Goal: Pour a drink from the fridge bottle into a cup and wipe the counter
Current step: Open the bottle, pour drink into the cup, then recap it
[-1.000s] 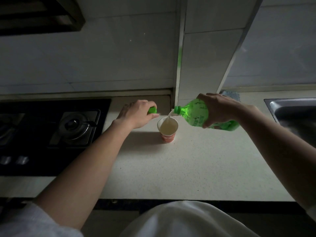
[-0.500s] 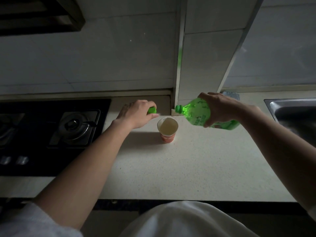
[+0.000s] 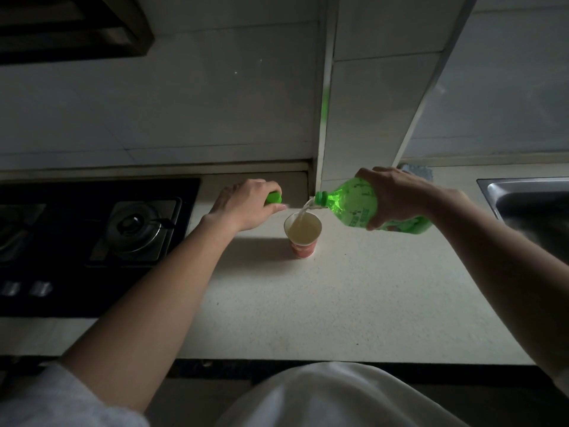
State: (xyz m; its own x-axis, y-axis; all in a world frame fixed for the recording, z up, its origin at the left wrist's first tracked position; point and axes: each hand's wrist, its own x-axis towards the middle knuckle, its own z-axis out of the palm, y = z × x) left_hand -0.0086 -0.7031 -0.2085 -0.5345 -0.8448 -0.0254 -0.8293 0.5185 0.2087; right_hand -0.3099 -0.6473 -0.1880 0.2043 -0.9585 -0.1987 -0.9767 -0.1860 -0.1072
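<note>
1. The right grip is clamped round the body of the green bottle. The bottle is tipped almost flat, with its open mouth pointing toward the left grip.
2. The left grip is curled round the green cap, held low over the tabletop and near the bottle's mouth.
3. The red paper cup stands upright on the tabletop between the two grips, just under the bottle's mouth. A thin stream of pale drink falls into it. The level looks well past half.
4. Progress, as a judgement: the bottle is out and uncapped, and the pour is in hand and close to done. Still to do: tip the bottle upright, screw the cap back on, and wipe the tabletop.
5. Around:
   - A bluish cloth lies just behind the right grip by the wall. It is mostly hidden and is probably what the wipe will be done with.
   - A steel sink lies out past the right grip.
   - A black gas hob lies out past the left grip.
   - A tiled pillar stands behind the bottle's mouth.
6. In the way:
   - Nothing sits between the mouth and the cup.
   - The left grip is near the cup's rim, so a nudge from it could tip the light cup.
   - The light is dim, so it cannot be told whether any drops lie on the tabletop.
</note>
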